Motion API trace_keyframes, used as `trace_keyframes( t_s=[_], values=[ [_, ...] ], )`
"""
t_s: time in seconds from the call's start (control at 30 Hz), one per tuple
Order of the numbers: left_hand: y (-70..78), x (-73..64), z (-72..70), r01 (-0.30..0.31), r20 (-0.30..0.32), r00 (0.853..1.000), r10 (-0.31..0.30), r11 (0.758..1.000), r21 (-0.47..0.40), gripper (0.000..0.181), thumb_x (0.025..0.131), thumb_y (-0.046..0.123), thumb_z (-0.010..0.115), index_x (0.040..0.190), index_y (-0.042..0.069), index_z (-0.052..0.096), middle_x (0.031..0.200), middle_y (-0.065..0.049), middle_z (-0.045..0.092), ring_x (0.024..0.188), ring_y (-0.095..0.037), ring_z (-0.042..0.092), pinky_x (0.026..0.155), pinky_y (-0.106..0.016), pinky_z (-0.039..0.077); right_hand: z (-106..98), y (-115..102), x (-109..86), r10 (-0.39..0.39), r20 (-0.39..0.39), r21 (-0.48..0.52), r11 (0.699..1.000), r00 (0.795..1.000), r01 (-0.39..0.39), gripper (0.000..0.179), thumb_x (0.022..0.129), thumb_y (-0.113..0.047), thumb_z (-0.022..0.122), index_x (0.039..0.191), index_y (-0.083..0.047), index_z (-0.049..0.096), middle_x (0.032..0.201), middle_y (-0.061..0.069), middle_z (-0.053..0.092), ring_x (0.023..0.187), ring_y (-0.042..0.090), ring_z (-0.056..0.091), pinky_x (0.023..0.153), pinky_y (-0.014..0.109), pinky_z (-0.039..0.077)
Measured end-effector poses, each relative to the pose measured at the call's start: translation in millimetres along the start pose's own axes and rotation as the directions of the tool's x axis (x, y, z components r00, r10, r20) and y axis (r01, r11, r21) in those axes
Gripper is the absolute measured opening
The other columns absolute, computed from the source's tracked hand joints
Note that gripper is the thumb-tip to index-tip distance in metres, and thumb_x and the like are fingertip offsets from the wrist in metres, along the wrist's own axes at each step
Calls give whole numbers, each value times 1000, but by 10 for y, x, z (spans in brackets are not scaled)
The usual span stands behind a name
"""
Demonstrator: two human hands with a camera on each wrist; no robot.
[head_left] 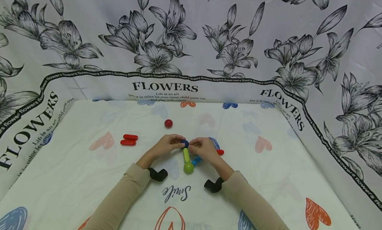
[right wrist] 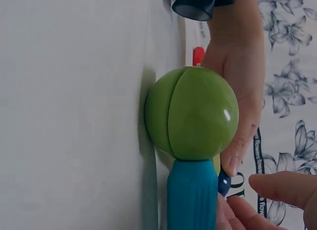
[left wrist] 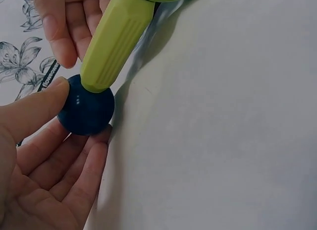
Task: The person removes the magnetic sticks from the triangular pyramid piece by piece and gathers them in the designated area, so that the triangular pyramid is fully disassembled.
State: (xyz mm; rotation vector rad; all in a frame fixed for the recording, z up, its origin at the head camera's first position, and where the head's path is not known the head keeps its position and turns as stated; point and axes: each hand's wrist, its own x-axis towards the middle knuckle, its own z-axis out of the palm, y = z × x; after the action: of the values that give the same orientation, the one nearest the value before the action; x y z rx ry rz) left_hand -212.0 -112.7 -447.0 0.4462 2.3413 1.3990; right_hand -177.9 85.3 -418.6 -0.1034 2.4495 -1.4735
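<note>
My left hand pinches a dark blue ball between thumb and fingers. A lime-green stick joins this ball to a green ball. From the green ball a light blue stick runs off toward the right, its far end hidden under my right hand in the head view. The right hand hovers close beside the dark blue ball, thumb and fingers parted with nothing seen between them; whether a fingertip touches the ball is unclear. Past that hand pokes out the end of a red piece.
A red ball lies farther back on the printed white cloth. Two red sticks lie side by side at the left. Black wrist cameras sit under both forearms. A flower-printed curtain hangs around the table's back and sides.
</note>
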Motion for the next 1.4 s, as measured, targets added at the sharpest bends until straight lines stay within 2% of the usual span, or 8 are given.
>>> trace_keyframes(
  t_s=[0.4, 0.67, 1.1, 1.27, 1.4],
  values=[
    [15, -28, 5, -43, -33, 999, 43, 999, -11, 40, 93, 25, 63, 127, 3, 60, 123, -18, 66, 115, -29, 63, 102, -44, 51, 63, -19, 32, 18, 35, -66, 998, 999, -16, 19, 87, -14, 69, 99, 0, 65, 91, 15, 72, 70, 9, 64, 67, 21, 57],
    [29, -27, 21, -75, -31, 997, 74, 997, -32, 40, 94, 21, 62, 128, 0, 59, 125, -20, 65, 118, -32, 62, 102, -46, 50, 82, -12, 57, 10, 32, -95, 995, 999, -7, 18, 85, -15, 72, 92, -2, 62, 82, 10, 68, 67, 10, 58, 59, 17, 49],
    [-14, -11, 11, -121, -35, 992, 120, 993, -16, 38, 94, 20, 62, 127, 0, 60, 124, -21, 66, 117, -33, 62, 102, -44, 51, 98, -14, 67, 12, 26, -78, 997, 1000, -10, 17, 84, -12, 74, 91, -2, 61, 82, 10, 67, 67, 10, 58, 61, 18, 52],
    [8, -24, 10, -111, -33, 993, 110, 994, -17, 37, 95, 19, 61, 127, 0, 59, 124, -20, 65, 116, -32, 63, 101, -43, 51, 97, -19, 60, 10, 23, -84, 996, 1000, -8, 17, 84, -12, 74, 90, -2, 61, 80, 9, 66, 66, 10, 57, 60, 17, 50],
    [0, -20, 3, -77, -76, 994, 76, 997, -8, 38, 95, 19, 60, 128, 1, 59, 126, -19, 64, 116, -31, 63, 101, -42, 51, 86, -22, 48, -9, 41, -71, 997, 999, 12, 17, 83, -11, 75, 89, -1, 62, 77, 8, 65, 64, 8, 57, 59, 17, 49]
  ],
)
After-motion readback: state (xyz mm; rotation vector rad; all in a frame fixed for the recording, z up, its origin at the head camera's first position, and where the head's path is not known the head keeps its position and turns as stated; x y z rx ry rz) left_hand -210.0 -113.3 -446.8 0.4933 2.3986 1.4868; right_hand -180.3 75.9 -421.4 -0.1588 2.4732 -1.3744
